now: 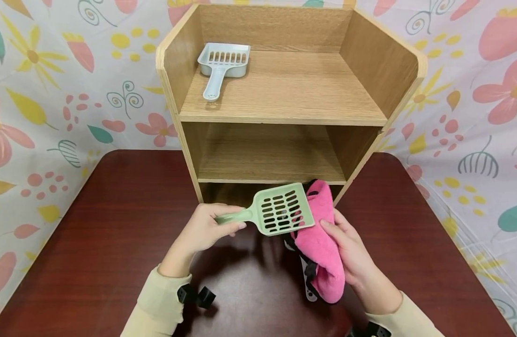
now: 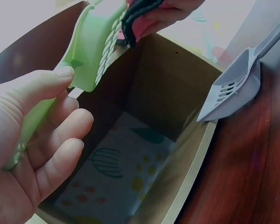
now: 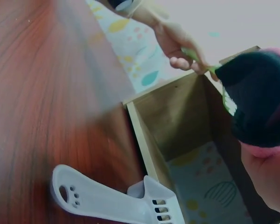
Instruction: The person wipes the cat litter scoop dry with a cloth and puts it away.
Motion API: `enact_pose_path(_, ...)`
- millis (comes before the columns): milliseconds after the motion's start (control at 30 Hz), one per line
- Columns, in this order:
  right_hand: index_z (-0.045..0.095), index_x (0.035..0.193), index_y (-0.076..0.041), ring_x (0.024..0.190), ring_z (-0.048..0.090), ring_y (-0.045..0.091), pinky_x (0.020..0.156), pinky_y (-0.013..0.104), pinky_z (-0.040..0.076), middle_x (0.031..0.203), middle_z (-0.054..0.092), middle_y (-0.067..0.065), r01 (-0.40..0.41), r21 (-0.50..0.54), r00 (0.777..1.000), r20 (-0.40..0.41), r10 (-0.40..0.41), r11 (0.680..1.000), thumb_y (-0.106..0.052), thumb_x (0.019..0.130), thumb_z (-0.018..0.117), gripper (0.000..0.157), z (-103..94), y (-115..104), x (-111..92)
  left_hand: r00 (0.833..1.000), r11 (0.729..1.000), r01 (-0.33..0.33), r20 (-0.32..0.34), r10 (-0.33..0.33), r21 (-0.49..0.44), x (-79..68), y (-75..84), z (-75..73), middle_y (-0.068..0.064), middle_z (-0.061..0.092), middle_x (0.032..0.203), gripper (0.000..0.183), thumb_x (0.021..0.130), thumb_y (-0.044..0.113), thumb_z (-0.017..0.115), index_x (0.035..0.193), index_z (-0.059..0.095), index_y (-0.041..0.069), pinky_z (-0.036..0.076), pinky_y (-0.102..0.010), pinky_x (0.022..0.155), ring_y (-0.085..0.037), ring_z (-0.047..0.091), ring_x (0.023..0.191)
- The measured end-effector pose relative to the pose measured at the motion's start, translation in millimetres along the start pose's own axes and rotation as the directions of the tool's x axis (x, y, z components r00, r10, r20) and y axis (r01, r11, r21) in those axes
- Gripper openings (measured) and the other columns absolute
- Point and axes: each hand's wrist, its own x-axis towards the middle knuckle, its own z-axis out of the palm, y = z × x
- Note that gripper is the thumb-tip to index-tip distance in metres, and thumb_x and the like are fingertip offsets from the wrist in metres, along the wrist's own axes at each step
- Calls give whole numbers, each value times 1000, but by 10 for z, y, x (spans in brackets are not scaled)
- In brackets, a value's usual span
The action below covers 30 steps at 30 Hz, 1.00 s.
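My left hand pinches the handle of a green slotted litter scoop, thumb on top, in front of the shelf unit. The scoop's blade reaches right and overlaps a soft pink plush cloth piece with black trim. My right hand grips this pink piece from its right side, thumb on the near face. In the right wrist view its dark underside faces the camera and hides part of the green scoop. Below the pink piece, a whitish scoop with paw-shaped holes in its handle leans against the shelf's bottom edge.
A wooden shelf unit with side walls stands at the back of the dark red table. On its top shelf, at the left, a pale blue scoop rests in a matching tray. Patterned cloth hangs behind.
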Motion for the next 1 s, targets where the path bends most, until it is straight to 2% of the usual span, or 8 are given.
enact_pose_path(167,47,126,-16,92,66,10,78,23,53,105,65,-1,125,158,990,-89,-112,980,-13,104,28,29,46,-23,-66,999,999,-8,-35,10,33,7,-10,16,-17,71,90,27,78,4,75,104,71,-1,52,-25,53,-12,64,54)
enact_pose_path(300,42,125,-14,93,65,16,78,25,54,105,62,4,235,376,972,-108,-210,896,-17,105,20,30,109,-22,-74,998,1000,-8,-66,10,30,-1,8,73,-17,71,90,26,78,4,75,103,71,-1,53,-26,52,-9,63,54)
enact_pose_path(367,40,125,-14,94,64,17,78,26,53,107,61,6,311,416,950,-150,-272,855,-20,105,18,31,169,-11,-53,996,1000,-8,-84,10,24,-5,21,126,-17,71,90,26,78,5,75,103,71,0,54,-28,52,-9,63,54)
enact_pose_path(467,40,123,-12,93,62,16,76,25,52,110,58,5,426,356,895,-301,-330,832,-23,105,25,27,306,15,5,993,1000,4,-119,-2,12,-11,57,231,-16,72,91,26,79,7,75,104,71,1,55,-29,52,-8,64,54)
enact_pose_path(600,38,128,-13,97,57,14,79,23,51,118,51,5,445,111,796,-503,-336,889,-16,100,43,28,504,75,100,986,999,-6,-168,12,39,-32,107,404,-13,72,91,26,79,11,76,104,72,5,53,-26,48,-5,63,53)
enact_pose_path(767,35,133,-17,101,57,16,80,26,55,125,47,8,364,-39,705,-642,-303,930,-1,92,56,49,640,157,172,945,964,-140,-262,198,224,-52,113,632,-8,73,89,26,75,13,79,100,74,7,52,-20,58,-7,65,68)
enact_pose_path(833,33,135,-19,103,58,18,81,28,55,127,47,11,347,-42,694,-660,-287,937,2,90,57,55,672,194,187,914,939,-186,-300,273,288,-58,89,715,-8,73,89,27,73,12,79,99,74,6,51,-19,63,-11,65,75)
enact_pose_path(1000,26,137,-21,110,56,19,87,31,53,129,46,10,270,-51,733,-636,-240,961,10,86,56,67,729,290,197,877,919,-219,-346,333,329,-70,35,851,-10,73,88,27,72,5,77,99,73,2,49,-17,61,-15,65,72)
